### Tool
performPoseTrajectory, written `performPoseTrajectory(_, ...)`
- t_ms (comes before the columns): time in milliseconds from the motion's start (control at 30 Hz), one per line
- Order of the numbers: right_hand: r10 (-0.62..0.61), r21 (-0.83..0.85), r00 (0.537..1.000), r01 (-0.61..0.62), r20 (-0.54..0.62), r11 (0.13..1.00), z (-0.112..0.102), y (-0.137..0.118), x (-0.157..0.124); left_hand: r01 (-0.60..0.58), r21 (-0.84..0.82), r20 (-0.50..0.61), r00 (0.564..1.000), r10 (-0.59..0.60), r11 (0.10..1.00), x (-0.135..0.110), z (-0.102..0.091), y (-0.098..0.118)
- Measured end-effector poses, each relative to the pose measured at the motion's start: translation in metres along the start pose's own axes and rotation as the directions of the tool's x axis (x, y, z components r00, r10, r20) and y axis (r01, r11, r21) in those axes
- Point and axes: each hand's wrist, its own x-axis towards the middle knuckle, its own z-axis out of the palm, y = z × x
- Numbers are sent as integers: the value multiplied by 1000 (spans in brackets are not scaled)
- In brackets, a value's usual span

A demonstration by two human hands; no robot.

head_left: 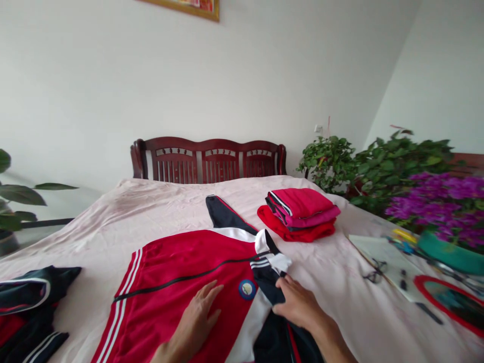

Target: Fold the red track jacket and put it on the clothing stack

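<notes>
A red, white and navy zip-up jacket [181, 287] lies spread on the bed, its collar pointing right and its white-striped hem at the left. The zip is closed along the front, and a round blue badge sits on the chest. My left hand [196, 317] rests flat on the red front panel, fingers stretched out. At the navy shoulder by the white collar is my right hand [298, 305], its thumb and forefinger apart on the cloth. One navy sleeve reaches toward the headboard; the other runs under my right hand toward me.
A stack of folded red clothes [302, 209] stands beyond the collar. Dark garments [34, 307] lie at the left edge. At right are a notebook [389, 257], glasses [374, 272], a red-rimmed mirror [454, 302] and potted plants [408, 166]. A wooden headboard [212, 161] borders the back.
</notes>
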Motion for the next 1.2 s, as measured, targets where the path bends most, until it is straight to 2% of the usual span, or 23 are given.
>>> performPoseTrajectory(100,15,-10,999,-16,-36,1000,10,15,-5,16,1,38,999,-16,1000,3,13,10)
performPoseTrajectory(200,-62,240,993,84,-99,967,-1,2,-8,-96,35,-38,995,97,995,11,10,29)
performPoseTrajectory(233,-139,349,986,164,-96,923,-9,-8,-10,-150,58,-74,985,154,987,16,6,36)
performPoseTrajectory(300,-349,567,936,312,-46,762,-24,-32,-15,-245,104,-131,957,257,964,27,-4,49)
performPoseTrajectory(367,-507,733,862,342,6,589,-34,-53,-18,-307,126,-148,935,323,943,35,-15,56)
performPoseTrajectory(400,-540,781,841,322,23,535,-35,-60,-19,-324,121,-136,931,339,938,36,-21,57)
performPoseTrajectory(500,-557,851,829,257,48,457,-27,-65,-17,-323,27,-23,946,324,946,29,-38,52)
performPoseTrajectory(533,-581,871,812,243,58,427,-21,-63,-15,-282,-21,8,959,282,959,22,-44,49)
performPoseTrajectory(600,-623,896,778,216,81,387,-9,-56,-11,-125,-99,18,992,127,987,4,-56,40)
performPoseTrajectory(633,-619,892,779,209,95,400,-2,-51,-8,-23,-118,-11,1000,22,993,-7,-63,34)
performPoseTrajectory(667,-585,876,803,198,113,441,4,-44,-3,77,-125,-42,996,-83,989,-17,-70,27)
performPoseTrajectory(733,-450,808,879,150,154,569,15,-27,10,231,-118,-80,967,-241,966,-37,-84,11)
performPoseTrajectory(800,-299,713,943,108,147,693,24,-5,27,299,-101,-57,951,-305,949,-54,-98,-8)
performPoseTrajectory(867,-124,573,991,73,51,816,28,18,46,321,-88,-20,946,-324,943,-67,-110,-28)
performPoseTrajectory(900,-35,487,999,43,-26,873,28,29,55,340,-77,-19,939,-343,937,-72,-116,-37)
performPoseTrajectory(967,113,303,977,-54,-179,951,25,45,71,407,-24,-51,912,-407,913,-77,-125,-54)
performPoseTrajectory(1033,179,151,946,-142,-270,978,21,55,82,464,68,-123,883,-454,883,-79,-130,-67)
performPoseTrajectory(1100,188,53,936,-181,-297,982,18,60,91,497,171,-193,864,-465,851,-78,-127,-77)
performPoseTrajectory(1200,212,-7,935,-223,-284,975,20,64,102,557,310,-229,830,-508,770,-75,-108,-82)
